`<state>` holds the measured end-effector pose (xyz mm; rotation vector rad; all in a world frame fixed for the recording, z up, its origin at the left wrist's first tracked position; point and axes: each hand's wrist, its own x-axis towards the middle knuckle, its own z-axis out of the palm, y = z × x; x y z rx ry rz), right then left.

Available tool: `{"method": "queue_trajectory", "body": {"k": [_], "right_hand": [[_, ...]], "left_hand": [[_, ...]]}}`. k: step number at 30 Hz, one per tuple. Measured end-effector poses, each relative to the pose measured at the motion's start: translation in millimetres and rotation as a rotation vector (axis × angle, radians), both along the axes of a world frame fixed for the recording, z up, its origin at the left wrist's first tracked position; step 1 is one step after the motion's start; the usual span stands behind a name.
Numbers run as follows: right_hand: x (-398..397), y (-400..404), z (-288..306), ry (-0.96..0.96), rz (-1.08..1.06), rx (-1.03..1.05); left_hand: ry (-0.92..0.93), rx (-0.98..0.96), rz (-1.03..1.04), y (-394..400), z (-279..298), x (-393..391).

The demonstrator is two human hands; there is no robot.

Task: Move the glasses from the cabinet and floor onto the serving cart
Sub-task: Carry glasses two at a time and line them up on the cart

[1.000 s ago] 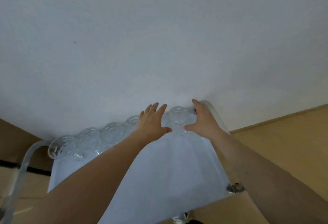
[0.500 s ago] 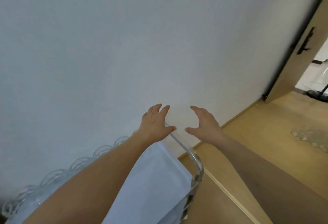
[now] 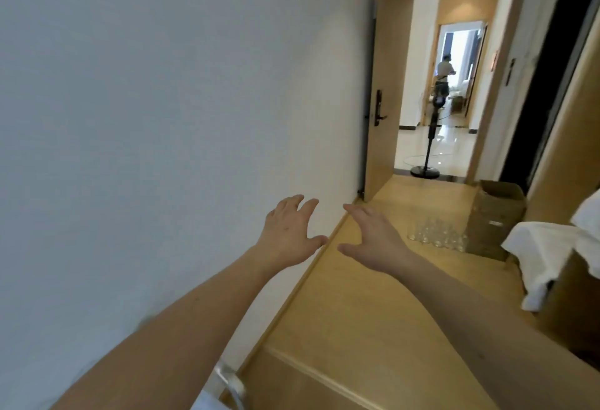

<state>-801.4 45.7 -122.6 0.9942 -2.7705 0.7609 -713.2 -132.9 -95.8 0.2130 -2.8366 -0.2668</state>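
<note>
Several clear glasses [image 3: 436, 233] stand in a cluster on the wooden floor, beside a woven basket. My left hand [image 3: 290, 233] and my right hand [image 3: 373, 237] are stretched out in front of me, fingers spread and empty, well short of the glasses. Only a metal corner of the serving cart [image 3: 229, 382] shows at the bottom edge, under my left forearm. The glasses on the cart are out of sight.
A white wall runs along the left. A woven basket [image 3: 496, 218] stands past the glasses, and white cloth [image 3: 545, 257] hangs over furniture at the right. An open door [image 3: 383, 91] leads to a hallway with a floor fan [image 3: 428, 136] and a distant person [image 3: 444, 71].
My view has swung right, away from the cart toward the floor and doorway. Both hands let go of the glass on the cart and now hang open in the air.
</note>
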Motion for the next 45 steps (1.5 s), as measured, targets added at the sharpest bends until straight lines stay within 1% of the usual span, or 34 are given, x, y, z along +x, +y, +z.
{"method": "queue_trajectory", "body": {"k": [5,8,12,16,20,25,31,35,40,45], "right_hand": [[-73.1,96.0,6.2,0.002,-0.157,0.004],[-109.5,143.6,6.6,0.019,-0.235,0.02],[-153.7,198.6,6.2,0.009,-0.324,0.023],[-192.7,235.8,-1.4,-0.029,-0.395,0.023],[-230.2,255.2,-15.7,-0.073,-0.468,-0.001],[-287.3,273.2,-22.0,-0.08,-0.579,0.014],[-364.5,280.6,-18.4,-0.134,-0.732,0.075],[-410.0,283.5,-8.8,-0.115,-0.833,0.097],[-441.5,295.2,-11.8,-0.149,-0.957,0.107],[-462.5,323.6,-22.2,-0.219,-1.06,0.116]], "left_hand": [[0.024,-0.022,-0.173,87.0,11.1,-93.5],[0.037,-0.002,-0.24,131.2,13.5,-145.3],[0.028,0.009,-0.304,178.8,9.0,-205.3],[-0.02,0.008,-0.387,213.2,-1.4,-259.7],[-0.056,-0.006,-0.465,235.2,-12.6,-315.9],[-0.054,-0.003,-0.577,251.7,-22.5,-402.7],[-0.121,0.09,-0.74,264.3,-21.9,-503.7],[-0.131,0.139,-0.846,274.8,-18.0,-567.8],[-0.167,0.111,-0.941,296.9,-30.5,-631.6],[-0.212,0.096,-1.048,338.0,-38.3,-671.3]]}}
